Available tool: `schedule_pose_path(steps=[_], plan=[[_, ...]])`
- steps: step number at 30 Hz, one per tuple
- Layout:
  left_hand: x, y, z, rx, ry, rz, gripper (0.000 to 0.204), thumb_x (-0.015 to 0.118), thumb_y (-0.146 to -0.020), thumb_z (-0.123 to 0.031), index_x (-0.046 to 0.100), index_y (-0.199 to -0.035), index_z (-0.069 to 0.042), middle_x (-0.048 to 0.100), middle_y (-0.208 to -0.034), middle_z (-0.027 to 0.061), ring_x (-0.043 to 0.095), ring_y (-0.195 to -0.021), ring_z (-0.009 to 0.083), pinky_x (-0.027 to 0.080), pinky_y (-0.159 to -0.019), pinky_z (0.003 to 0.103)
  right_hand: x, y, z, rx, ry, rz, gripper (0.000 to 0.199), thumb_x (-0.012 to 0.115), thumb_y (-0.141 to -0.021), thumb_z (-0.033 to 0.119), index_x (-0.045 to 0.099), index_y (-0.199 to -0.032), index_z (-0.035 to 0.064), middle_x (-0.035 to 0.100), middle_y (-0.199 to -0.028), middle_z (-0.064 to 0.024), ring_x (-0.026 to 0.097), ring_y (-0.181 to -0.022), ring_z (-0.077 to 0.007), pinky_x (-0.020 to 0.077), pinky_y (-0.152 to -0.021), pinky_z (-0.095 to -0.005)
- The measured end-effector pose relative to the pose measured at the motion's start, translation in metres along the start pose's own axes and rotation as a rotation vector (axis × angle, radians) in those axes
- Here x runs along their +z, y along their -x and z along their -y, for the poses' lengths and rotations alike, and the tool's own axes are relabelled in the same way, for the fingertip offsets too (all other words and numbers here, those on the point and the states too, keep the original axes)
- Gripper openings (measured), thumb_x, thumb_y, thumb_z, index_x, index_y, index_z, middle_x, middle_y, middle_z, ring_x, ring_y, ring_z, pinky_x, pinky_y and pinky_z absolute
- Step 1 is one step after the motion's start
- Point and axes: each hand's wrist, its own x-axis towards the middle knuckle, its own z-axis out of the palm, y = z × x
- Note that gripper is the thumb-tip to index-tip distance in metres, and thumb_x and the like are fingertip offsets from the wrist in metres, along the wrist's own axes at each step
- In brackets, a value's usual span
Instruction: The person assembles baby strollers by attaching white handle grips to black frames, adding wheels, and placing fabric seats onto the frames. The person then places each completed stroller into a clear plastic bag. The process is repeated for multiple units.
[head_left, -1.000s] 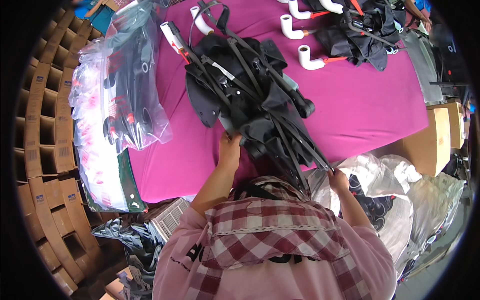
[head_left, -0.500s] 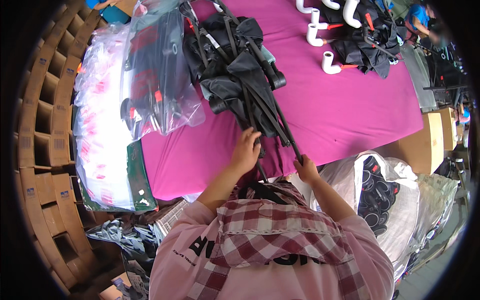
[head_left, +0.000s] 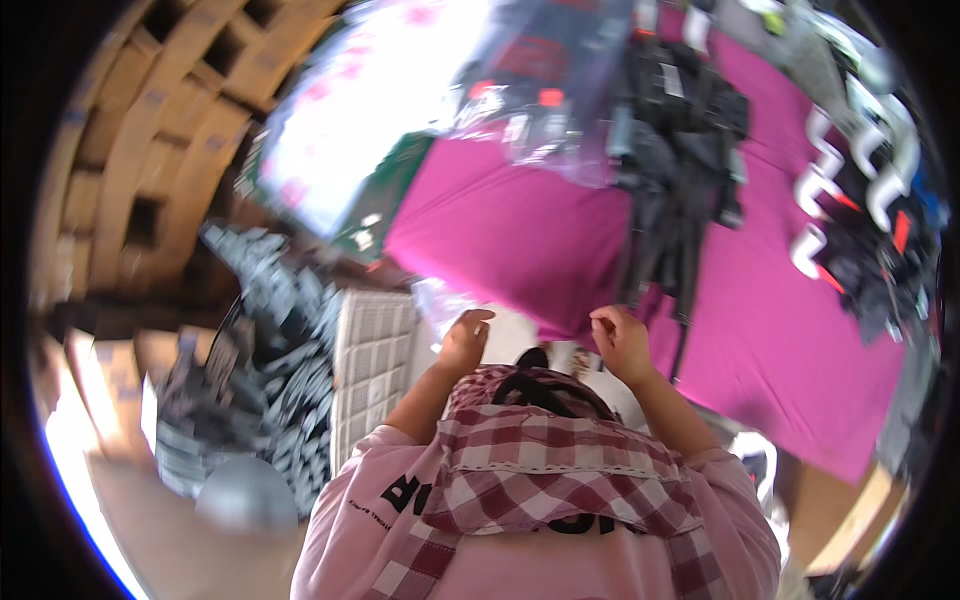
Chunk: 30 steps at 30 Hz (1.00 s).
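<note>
My left hand (head_left: 464, 342) hangs in front of my apron near the table's front edge, fingers loosely bent and apart, with nothing in it. My right hand (head_left: 622, 345) is raised at the same edge, its fingers curled loosely and seemingly empty; motion smears it a little. Just beyond the right hand lies a folded black frame with black fabric (head_left: 672, 165), its dark legs (head_left: 684, 325) reaching over the table's front edge. Neither hand touches it. It rests on a table with a magenta cloth (head_left: 520, 225).
Clear plastic bags with dark contents (head_left: 545, 75) lie at the table's far left. White pipe elbows (head_left: 808, 250) stand by black fabric on the right. A white plastic crate (head_left: 372, 365) and a heap of grey-black pieces (head_left: 275, 380) are left of me; stacked cartons (head_left: 150, 130) stand beyond.
Both hands have let go of the folded frame's legs and drawn back from it. The view has swung left, bringing the crate and dark heap into sight.
</note>
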Motion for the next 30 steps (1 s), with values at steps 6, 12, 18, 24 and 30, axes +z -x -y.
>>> schedule_pose_path(steps=[6, 12, 18, 24, 30], plan=[[-0.054, 0.118, 0.054, -0.368, -0.076, -0.257, 0.027, 0.057, -0.09, -0.008, 0.065, -0.116, -0.004, 0.064, -0.11, 0.0183, 0.068, -0.095, 0.031, 0.055, -0.084, 0.04, 0.086, 0.028, 0.038, -0.096, -0.075, 0.461, 0.006, 0.063, -0.09, 0.007, 0.063, -0.095, 0.0043, 0.064, -0.075, -0.0142, 0.064, -0.065, -0.0311, 0.0493, -0.06, -0.0389], [-0.075, 0.16, 0.104, -0.487, 0.119, -0.437, 0.038, 0.061, -0.089, -0.012, 0.058, -0.127, -0.008, 0.053, -0.126, 0.0226, 0.062, -0.104, 0.0397, 0.052, -0.093, 0.043, 0.142, 0.036, 0.068, -0.209, 0.054, 0.623, 0.006, 0.064, -0.089, 0.009, 0.065, -0.091, 0.0035, 0.068, -0.079, -0.0154, 0.068, -0.071, -0.0321, 0.0508, -0.062, -0.0394], [-0.139, 0.148, 0.214, -0.397, 0.141, -0.57, 0.044, 0.068, -0.085, -0.007, 0.055, -0.127, -0.005, 0.054, -0.118, 0.0205, 0.064, -0.101, 0.0347, 0.053, -0.088, 0.044, 0.241, 0.014, 0.109, -0.128, 0.171, 0.639, 0.006, 0.064, -0.09, 0.01, 0.066, -0.093, 0.0041, 0.069, -0.081, -0.0143, 0.07, -0.073, -0.0287, 0.0522, -0.064, -0.0371], [-0.276, 0.094, 0.305, -0.224, -0.107, -0.908, 0.072, 0.07, -0.074, -0.003, 0.038, -0.139, 0.003, 0.043, -0.134, 0.0301, 0.043, -0.124, 0.048, 0.039, -0.105, 0.052, 0.324, 0.013, 0.178, -0.117, 0.218, 0.643, 0.009, 0.068, -0.09, 0.009, 0.067, -0.096, 0.0036, 0.07, -0.086, -0.0144, 0.07, -0.077, -0.029, 0.0536, -0.067, -0.0355], [-0.351, -0.024, 0.358, -0.481, -0.328, -0.694, 0.07, 0.073, -0.081, -0.023, 0.044, -0.144, -0.016, 0.042, -0.148, 0.0193, 0.041, -0.134, 0.0403, 0.04, -0.104, 0.054, 0.349, 0.018, 0.205, 0.124, 0.333, 0.592, 0.015, 0.068, -0.09, 0.015, 0.067, -0.099, 0.004, 0.069, -0.087, -0.0143, 0.069, -0.078, -0.0281, 0.0538, -0.071, -0.0362]])
